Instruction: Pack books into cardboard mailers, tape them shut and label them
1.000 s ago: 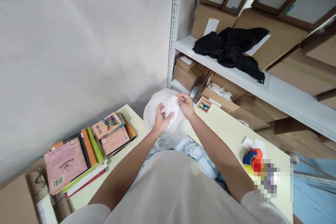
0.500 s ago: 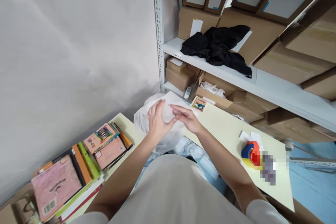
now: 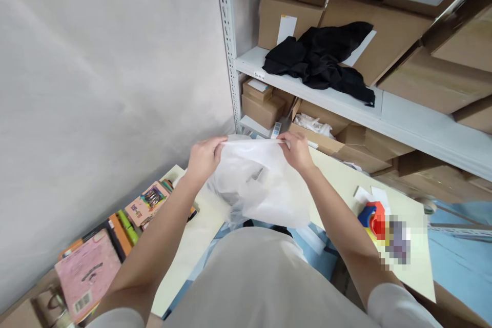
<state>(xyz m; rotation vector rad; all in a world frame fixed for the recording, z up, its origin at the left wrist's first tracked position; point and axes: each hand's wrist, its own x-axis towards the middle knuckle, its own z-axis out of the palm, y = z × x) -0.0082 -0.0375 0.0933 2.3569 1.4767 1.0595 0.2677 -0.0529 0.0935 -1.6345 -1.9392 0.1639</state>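
Observation:
A white, translucent plastic bag [image 3: 265, 179] hangs between my hands, its upper edge stretched into a nearly straight line. My left hand [image 3: 205, 159] is closed on the left end of that edge, thumb against fingers. My right hand [image 3: 298, 152] pinches the right end in the same way. Below, the bag spreads in loose, crumpled folds over the gap between the tables and hides part of both. Whether anything lies inside it I cannot tell.
Books [image 3: 90, 271] are stacked on the left table. A red and blue tape dispenser [image 3: 372, 218] stands on the right table [image 3: 338, 179] beside white paper slips. Behind are shelves [image 3: 418, 130] with cardboard boxes [image 3: 265, 113] and a black cloth [image 3: 319, 59].
My hands were close together in front of the bag; now they are spread apart, pulling its edge taut. The bag has opened out to the right and hides the small pink book there.

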